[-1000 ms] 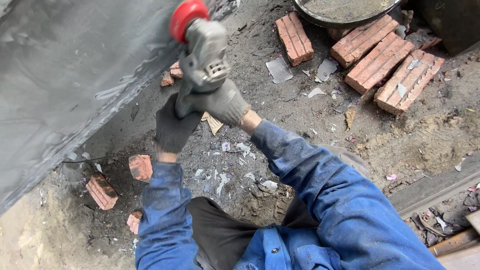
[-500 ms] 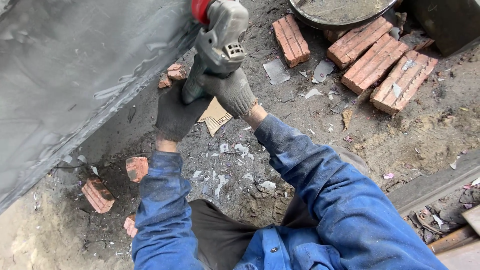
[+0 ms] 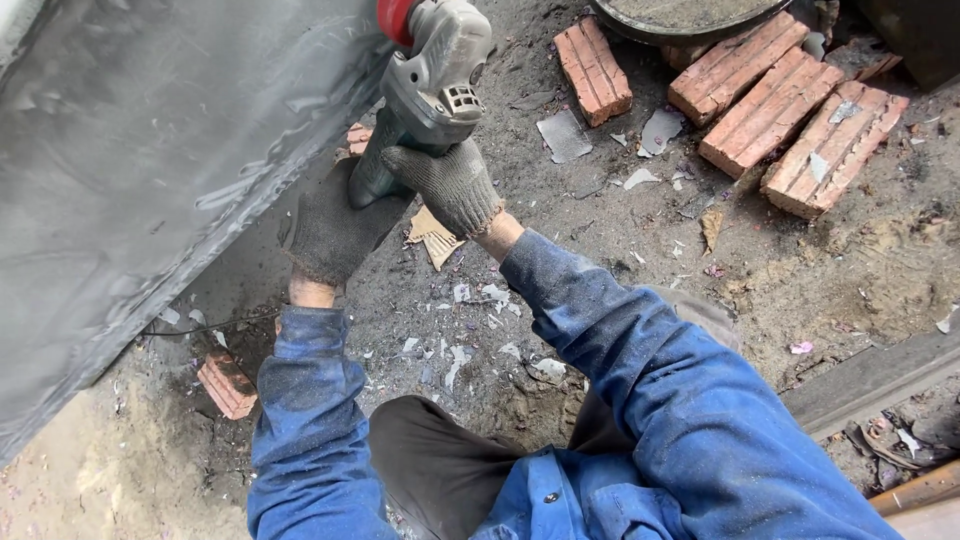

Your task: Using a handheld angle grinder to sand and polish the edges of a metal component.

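Angle grinder (image 3: pixel 430 85) far-centre, head up against the grey metal panel (image 3: pixel 140 170) on the left. Left hand (image 3: pixel 335 230) wrapped round the rear body, right hand (image 3: pixel 450 185) clamped near the gearbox, both gloved. Looks heavy, rigid, prob kicks w/ torque; two-hand hold on the body is right, clear of the red guard (image 3: pixel 395 18).

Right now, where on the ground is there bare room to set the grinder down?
Barest: the sandy dirt right of the blue sleeve, below the red bricks. Also pale sand at lower left, under the grey metal sheet. Crowded: debris-strewn ground between the forearms, and around the bricks.
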